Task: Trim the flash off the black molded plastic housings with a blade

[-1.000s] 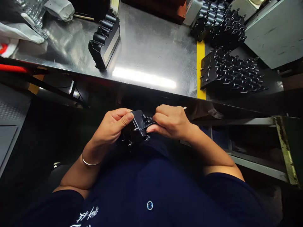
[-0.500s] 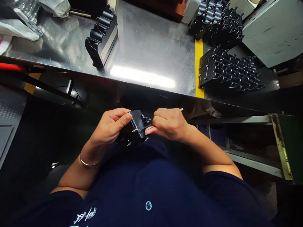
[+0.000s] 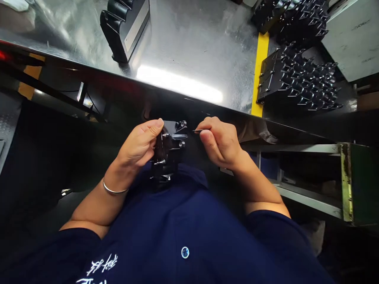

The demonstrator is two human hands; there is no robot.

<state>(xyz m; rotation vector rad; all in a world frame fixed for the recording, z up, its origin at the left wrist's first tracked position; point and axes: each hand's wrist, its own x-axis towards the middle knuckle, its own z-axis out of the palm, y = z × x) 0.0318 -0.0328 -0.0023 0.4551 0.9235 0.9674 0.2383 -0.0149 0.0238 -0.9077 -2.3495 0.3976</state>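
Note:
My left hand (image 3: 142, 142) is closed on the upper left edge of a glossy black moulded part (image 3: 173, 136), held in front of my chest. The part has round studs on its right side and small shiny pins along its left; its lower portion fades into the dark shirt. To the right of it, and apart from it, my right hand (image 3: 220, 140) pinches a thin pointed tool (image 3: 197, 130). Only the tool's slim dark tip shows, directed left at the part; the palm covers the remainder.
Ahead runs a shiny metal table (image 3: 189, 43) with a yellow tape strip (image 3: 260, 75). A black ridged part (image 3: 126, 29) stands on its left. Several stacked black parts with pointed ridges (image 3: 308, 81) sit at right. Below them is a metal frame rack (image 3: 310, 201).
My right hand has drawn back from the black part, baring the tool's tip. The black part has been tilted, so more of its pinned side shows. The camera view has dipped and turned slightly.

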